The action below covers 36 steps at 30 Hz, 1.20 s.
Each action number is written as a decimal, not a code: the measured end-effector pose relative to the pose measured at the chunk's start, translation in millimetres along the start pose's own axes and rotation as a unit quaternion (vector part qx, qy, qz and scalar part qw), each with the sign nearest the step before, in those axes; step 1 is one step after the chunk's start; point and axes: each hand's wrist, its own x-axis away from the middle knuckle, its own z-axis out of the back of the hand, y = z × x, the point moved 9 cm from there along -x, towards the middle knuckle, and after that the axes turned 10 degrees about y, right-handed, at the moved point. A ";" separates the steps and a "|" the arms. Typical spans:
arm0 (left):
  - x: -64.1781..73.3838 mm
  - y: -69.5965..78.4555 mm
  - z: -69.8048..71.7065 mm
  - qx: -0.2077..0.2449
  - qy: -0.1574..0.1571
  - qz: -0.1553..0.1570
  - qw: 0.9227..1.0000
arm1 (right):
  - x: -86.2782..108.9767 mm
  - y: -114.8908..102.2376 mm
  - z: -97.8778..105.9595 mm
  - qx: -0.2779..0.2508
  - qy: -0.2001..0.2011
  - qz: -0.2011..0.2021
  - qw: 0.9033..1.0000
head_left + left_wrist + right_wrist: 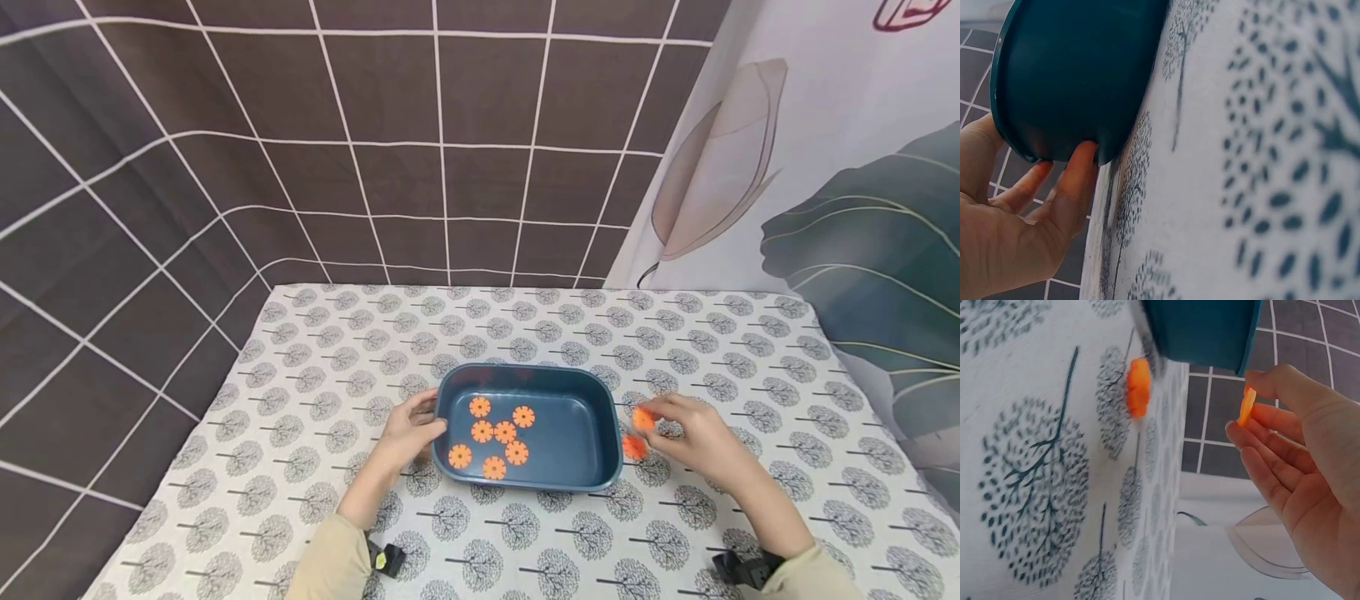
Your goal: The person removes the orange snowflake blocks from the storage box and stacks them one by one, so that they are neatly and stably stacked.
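A dark blue plastic tub (576, 429) stands on the table, with several orange notched discs (492, 467) lying flat in its left half. My left hand (405, 432) grips the tub's left end; in the left wrist view the thumb is at the rim and fingertips (1085, 150) touch the outer wall. Just outside the tub's right end, my right hand (693, 433) pinches an orange notched disc (1247, 405) between thumb and fingers, above the table. Another orange disc (634, 447) lies on the cloth beside the tub, below the held one.
A white cloth with a grey tree print (300, 433) covers the table. Behind and to the left hangs dark cloth with a white grid (382, 92). At the right hangs a pale curtain (720, 167) with large leaf shapes.
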 end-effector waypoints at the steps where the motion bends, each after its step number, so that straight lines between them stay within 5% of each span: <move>1: -0.1 -0.3 0.1 0.001 0.001 0.000 1.000 | 1.2 1.1 -1.2 -0.001 -0.006 -0.004 1.000; 15: 1.0 1.1 -0.1 -0.001 -0.002 0.004 1.000 | 19.0 17.0 -28.1 -0.001 -0.114 -0.076 0.991; 36: 1.4 1.0 0.6 -0.006 -0.001 0.011 1.000 | 26.4 20.3 -41.0 0.043 -0.145 -0.090 0.984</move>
